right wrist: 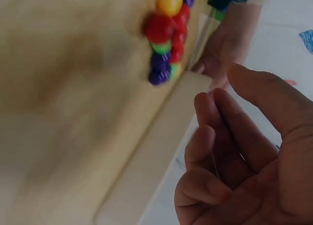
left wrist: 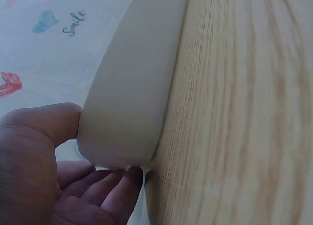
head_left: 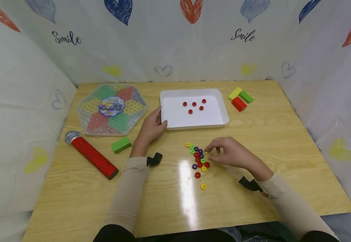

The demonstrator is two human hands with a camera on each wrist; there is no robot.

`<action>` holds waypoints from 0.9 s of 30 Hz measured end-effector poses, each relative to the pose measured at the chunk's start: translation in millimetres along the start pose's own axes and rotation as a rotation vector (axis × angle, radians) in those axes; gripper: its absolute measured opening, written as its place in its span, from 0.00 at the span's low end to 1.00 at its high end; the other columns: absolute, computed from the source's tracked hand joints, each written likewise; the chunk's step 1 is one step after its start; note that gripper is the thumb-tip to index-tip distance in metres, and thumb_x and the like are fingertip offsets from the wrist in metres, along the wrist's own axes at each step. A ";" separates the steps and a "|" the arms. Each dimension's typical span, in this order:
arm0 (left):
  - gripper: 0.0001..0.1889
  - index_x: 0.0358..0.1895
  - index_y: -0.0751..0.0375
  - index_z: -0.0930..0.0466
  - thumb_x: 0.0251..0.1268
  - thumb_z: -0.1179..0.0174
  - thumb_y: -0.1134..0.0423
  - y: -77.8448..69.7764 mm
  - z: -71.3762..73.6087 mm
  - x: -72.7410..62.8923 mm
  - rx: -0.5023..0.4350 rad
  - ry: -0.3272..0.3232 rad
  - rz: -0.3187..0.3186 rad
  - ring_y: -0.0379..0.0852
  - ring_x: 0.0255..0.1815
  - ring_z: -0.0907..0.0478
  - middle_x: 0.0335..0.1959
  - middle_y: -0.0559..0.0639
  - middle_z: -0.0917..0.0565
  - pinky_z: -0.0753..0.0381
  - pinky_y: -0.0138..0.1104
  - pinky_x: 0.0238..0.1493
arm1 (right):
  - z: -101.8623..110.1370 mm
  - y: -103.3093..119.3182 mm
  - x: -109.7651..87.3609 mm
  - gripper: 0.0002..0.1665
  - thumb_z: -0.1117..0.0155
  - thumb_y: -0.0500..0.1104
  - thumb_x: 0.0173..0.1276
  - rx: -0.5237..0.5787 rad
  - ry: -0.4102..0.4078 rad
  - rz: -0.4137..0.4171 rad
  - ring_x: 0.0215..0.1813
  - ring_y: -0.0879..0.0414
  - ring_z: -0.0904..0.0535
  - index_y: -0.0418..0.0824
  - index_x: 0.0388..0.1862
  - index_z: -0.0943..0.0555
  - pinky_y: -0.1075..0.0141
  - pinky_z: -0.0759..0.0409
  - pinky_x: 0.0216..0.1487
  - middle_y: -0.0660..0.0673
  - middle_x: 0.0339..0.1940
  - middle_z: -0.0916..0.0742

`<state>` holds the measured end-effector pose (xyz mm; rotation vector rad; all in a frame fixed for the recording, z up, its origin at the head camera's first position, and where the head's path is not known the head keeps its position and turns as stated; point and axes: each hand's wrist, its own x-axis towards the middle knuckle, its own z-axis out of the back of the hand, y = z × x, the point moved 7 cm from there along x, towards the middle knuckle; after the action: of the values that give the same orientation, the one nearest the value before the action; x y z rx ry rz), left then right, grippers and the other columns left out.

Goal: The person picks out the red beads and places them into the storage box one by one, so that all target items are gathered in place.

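Note:
A shallow white tray point(head_left: 175, 118) holds several small red ring beads point(head_left: 194, 104). My left hand point(head_left: 152, 127) grips its near left corner, and in the left wrist view the thumb point(left wrist: 61, 121) and the fingers lie on two sides of that corner. In front of the tray lies a loose cluster of ring beads point(head_left: 197, 159) in red, purple, green and yellow. Just right of this cluster is my right hand point(head_left: 231, 153), its fingers loosely bent with a gap between thumb and fingertips. Nothing shows between them in the right wrist view.
A clear hexagonal box point(head_left: 90, 119) with coloured triangles stands at the back left. In front of it are a red glittery microphone point(head_left: 93, 156) and a green block point(head_left: 121, 145). Yellow, green and red blocks point(head_left: 239, 104) sit right of the tray.

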<state>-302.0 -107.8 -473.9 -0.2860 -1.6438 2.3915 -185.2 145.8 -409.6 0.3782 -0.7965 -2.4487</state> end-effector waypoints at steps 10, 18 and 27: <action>0.39 0.82 0.61 0.54 0.75 0.44 0.62 -1.1 4.6 2.8 0.017 -0.009 0.006 0.48 0.81 0.43 0.83 0.57 0.46 0.32 0.39 0.77 | -25.0 -7.5 -11.7 0.11 0.24 0.37 0.59 0.077 0.019 -0.032 0.39 0.56 0.19 0.45 0.42 0.10 0.68 0.19 0.37 0.51 0.41 0.10; 0.40 0.82 0.62 0.54 0.74 0.44 0.63 -0.1 4.1 4.8 -0.004 -0.009 -0.003 0.49 0.82 0.44 0.82 0.58 0.46 0.32 0.39 0.77 | -35.4 -11.0 -14.5 0.09 0.23 0.39 0.61 0.087 0.009 -0.046 0.37 0.59 0.20 0.47 0.40 0.10 0.71 0.20 0.35 0.54 0.38 0.12; 0.40 0.82 0.63 0.54 0.74 0.43 0.64 -0.4 0.8 2.3 -0.015 -0.003 0.008 0.49 0.81 0.43 0.82 0.58 0.46 0.32 0.39 0.77 | -12.1 -6.5 -4.1 0.10 0.25 0.36 0.60 0.065 0.026 -0.047 0.37 0.58 0.19 0.46 0.40 0.10 0.69 0.18 0.35 0.54 0.37 0.11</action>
<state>-304.4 -107.7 -473.3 -0.2918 -1.6656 2.3876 -179.5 146.9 -422.6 0.4574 -0.8674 -2.4606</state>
